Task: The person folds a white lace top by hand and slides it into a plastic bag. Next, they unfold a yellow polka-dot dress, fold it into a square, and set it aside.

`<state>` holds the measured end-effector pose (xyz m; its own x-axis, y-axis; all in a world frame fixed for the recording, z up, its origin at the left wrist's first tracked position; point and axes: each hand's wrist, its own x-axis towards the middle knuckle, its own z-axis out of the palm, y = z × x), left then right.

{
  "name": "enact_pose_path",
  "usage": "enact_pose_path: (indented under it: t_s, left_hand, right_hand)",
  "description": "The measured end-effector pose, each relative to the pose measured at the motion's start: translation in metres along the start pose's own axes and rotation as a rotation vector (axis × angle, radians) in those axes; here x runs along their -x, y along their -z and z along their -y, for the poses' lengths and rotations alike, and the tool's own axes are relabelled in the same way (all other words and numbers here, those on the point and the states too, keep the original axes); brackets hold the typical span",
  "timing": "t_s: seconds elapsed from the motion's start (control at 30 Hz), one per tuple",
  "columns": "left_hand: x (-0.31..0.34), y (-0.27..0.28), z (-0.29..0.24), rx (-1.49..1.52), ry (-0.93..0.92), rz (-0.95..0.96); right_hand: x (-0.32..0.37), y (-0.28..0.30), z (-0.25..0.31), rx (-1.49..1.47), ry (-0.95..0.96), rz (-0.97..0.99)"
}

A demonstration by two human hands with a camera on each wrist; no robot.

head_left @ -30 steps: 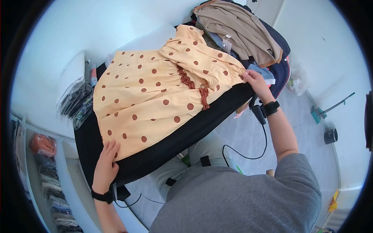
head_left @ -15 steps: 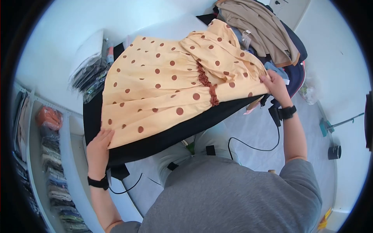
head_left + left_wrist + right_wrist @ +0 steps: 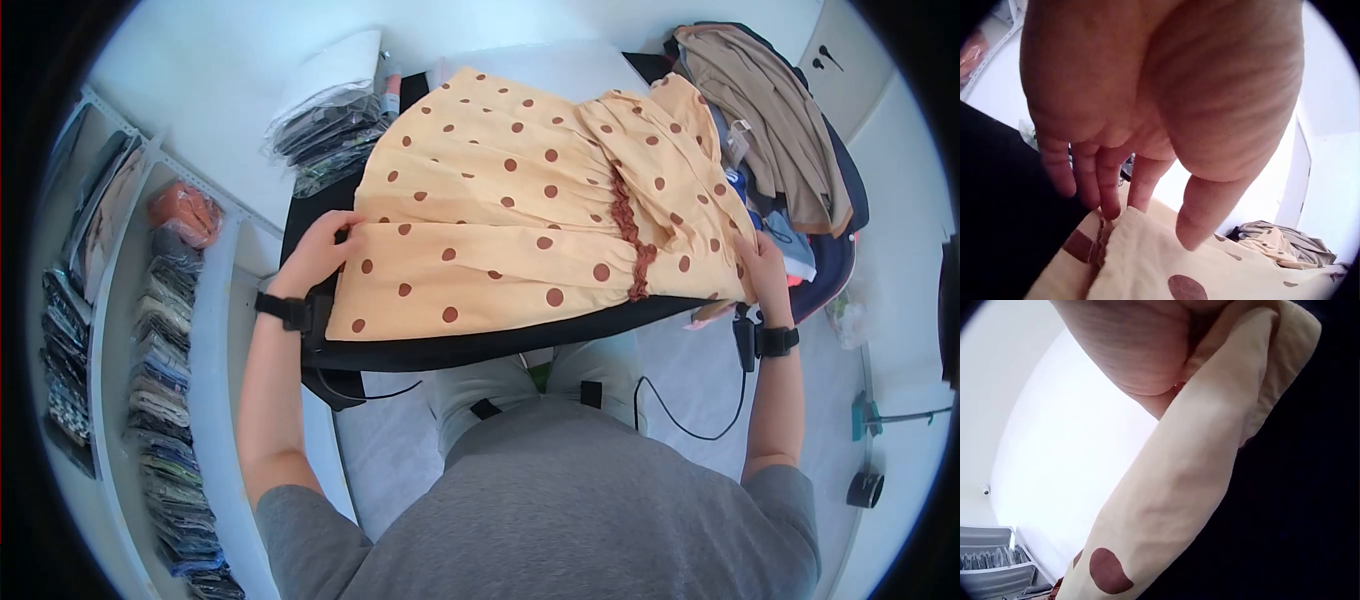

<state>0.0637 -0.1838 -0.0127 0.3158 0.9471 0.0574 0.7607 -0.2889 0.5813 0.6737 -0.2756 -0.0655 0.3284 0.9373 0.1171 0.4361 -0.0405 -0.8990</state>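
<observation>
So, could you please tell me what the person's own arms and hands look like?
The arms are bare below short grey sleeves; the left hand and right hand are ungloved. Each arm wears a black strap with a small dark device and a thin black cable.

Your pale yellow dress (image 3: 520,215), printed with brown dots, lies sideways, spread over the black bench (image 3: 430,356): skirt towards the bench's left end, bodice towards its right end, one long side along its front edge. A rust-brown ruffle (image 3: 622,205) marks the waist; you see creases running into the skirt.
</observation>
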Motion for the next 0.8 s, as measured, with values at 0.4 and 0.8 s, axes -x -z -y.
enact_pose_path:
  t_s: [0.4,0.8]
  left_hand:
    - [-0.026,0.007,-0.002,0.464,0.098,-0.023]
    - [-0.058,0.018,0.001,-0.154,-0.003,0.065]
  right_hand:
    - [0.007,0.003,-0.007,-0.230,0.035,0.012]
    - [-0.004,0.014,0.035,0.056,-0.055,0.172]
